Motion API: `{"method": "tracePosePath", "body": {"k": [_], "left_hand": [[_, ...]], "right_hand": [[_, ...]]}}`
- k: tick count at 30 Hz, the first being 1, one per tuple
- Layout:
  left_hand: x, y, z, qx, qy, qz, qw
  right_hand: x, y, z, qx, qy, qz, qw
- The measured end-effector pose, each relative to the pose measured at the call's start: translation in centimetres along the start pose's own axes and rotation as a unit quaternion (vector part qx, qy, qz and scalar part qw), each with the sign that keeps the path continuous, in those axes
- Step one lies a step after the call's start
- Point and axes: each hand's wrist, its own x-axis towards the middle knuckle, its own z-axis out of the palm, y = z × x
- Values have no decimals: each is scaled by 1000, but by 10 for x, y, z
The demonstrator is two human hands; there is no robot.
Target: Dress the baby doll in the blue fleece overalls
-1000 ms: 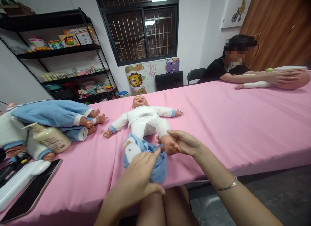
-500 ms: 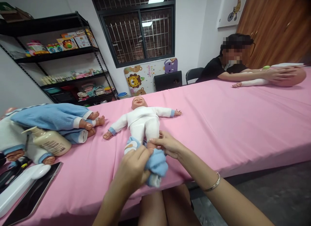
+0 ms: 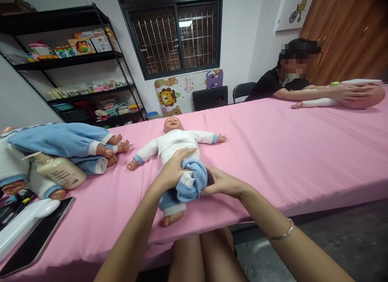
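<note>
A baby doll (image 3: 176,138) in a white top lies on its back on the pink table (image 3: 287,152), head away from me. Blue trousers (image 3: 189,185) are bunched around its legs; one bare foot (image 3: 169,219) sticks out near the table's front edge. My left hand (image 3: 172,169) is closed on the blue trousers at the doll's hip. My right hand (image 3: 220,183) grips the doll's other leg beside the bunched cloth, fingers curled.
At the left lie dolls in blue clothes (image 3: 69,142), a cream lotion bottle (image 3: 57,173), a white device (image 3: 24,223) and a dark tablet (image 3: 36,237). Another person (image 3: 287,80) sits at the far right with a doll (image 3: 348,98). A black shelf (image 3: 69,64) stands behind.
My left hand has pulled the blue trousers up from the doll's feet to its hips. One foot has come out through a trouser leg. My right hand stays on the other leg.
</note>
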Motion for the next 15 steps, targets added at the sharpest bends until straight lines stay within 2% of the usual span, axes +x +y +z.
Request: {"method": "tracePosePath", "body": {"k": [3,5,7,9,12,15], "left_hand": [[4,-5,2,-116,24,0,993],[5,-7,4,-165,41,-3,985],[5,-8,6,-177,50,-3,983],[3,-8,8,-158,52,5,986],[1,-9,9,-109,65,32,991],[-1,-10,10,-81,90,39,992]], "right_hand": [[11,11,5,-55,67,-31,996],[19,23,4,-64,152,-30,986],[26,32,1,-83,247,-12,965],[31,38,-5,-139,303,-24,943],[36,37,-14,-245,303,-61,919],[41,30,-19,-243,276,-87,926]]}}
